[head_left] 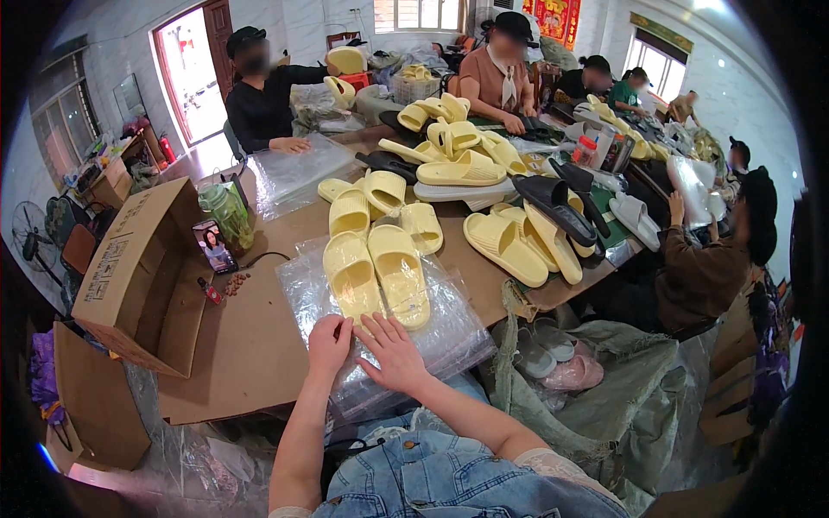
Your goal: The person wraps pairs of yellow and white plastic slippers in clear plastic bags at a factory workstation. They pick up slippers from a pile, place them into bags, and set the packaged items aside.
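A pair of pale yellow slippers (399, 274) lies side by side in front of me, with glossy clear film over them as if inside a plastic bag (373, 312). At their near end my left hand (329, 344) is closed, its fingertips pinching the bag's edge. Close beside it, my right hand (393, 352) lies flat with its fingers spread on the plastic, just below the right slipper. Under both hands is a stack of clear plastic bags (462, 332). More yellow slippers (384, 192) sit right behind the pair.
An open cardboard box (142, 276) stands at the left, near a phone (214, 246) and a green jar (229, 216). Yellow and black slippers (553, 207) are heaped ahead. A green sack (596, 397) with slippers hangs at the right. Several people sit around the tables.
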The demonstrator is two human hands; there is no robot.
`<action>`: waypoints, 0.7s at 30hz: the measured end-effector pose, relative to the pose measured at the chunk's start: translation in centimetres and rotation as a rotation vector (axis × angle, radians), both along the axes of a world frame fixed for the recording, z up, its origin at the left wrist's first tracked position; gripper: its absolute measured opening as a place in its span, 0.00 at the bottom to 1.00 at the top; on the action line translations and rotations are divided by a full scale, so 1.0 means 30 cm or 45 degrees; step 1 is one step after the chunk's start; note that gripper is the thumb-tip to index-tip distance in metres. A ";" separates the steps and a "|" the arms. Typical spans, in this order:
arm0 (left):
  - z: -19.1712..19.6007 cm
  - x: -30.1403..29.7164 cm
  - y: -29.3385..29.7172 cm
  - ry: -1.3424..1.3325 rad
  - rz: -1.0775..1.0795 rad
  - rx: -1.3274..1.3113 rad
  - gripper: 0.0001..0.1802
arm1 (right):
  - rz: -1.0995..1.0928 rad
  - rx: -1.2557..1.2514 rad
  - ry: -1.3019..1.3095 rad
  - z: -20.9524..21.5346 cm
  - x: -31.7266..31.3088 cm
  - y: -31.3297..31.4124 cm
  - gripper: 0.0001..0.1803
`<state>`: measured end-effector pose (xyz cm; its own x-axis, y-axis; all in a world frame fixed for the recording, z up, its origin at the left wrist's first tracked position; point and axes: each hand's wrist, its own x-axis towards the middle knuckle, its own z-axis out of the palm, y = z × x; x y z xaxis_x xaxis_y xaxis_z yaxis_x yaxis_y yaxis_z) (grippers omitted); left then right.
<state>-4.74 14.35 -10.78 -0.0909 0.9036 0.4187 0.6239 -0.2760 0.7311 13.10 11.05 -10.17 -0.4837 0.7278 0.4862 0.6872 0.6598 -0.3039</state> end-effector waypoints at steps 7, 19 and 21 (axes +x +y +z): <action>0.006 0.004 -0.001 -0.018 0.001 0.003 0.12 | -0.008 -0.009 -0.013 0.004 0.000 -0.002 0.36; 0.004 0.003 -0.001 -0.006 -0.006 0.005 0.12 | -0.002 0.013 -0.006 -0.001 0.002 0.000 0.35; 0.004 0.001 -0.001 -0.007 -0.003 0.008 0.12 | -0.012 0.025 0.004 0.000 0.000 -0.001 0.35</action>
<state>-4.70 14.33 -10.67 -0.0910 0.9012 0.4238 0.6195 -0.2820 0.7326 13.10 11.01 -10.16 -0.4756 0.7224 0.5020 0.6925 0.6593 -0.2928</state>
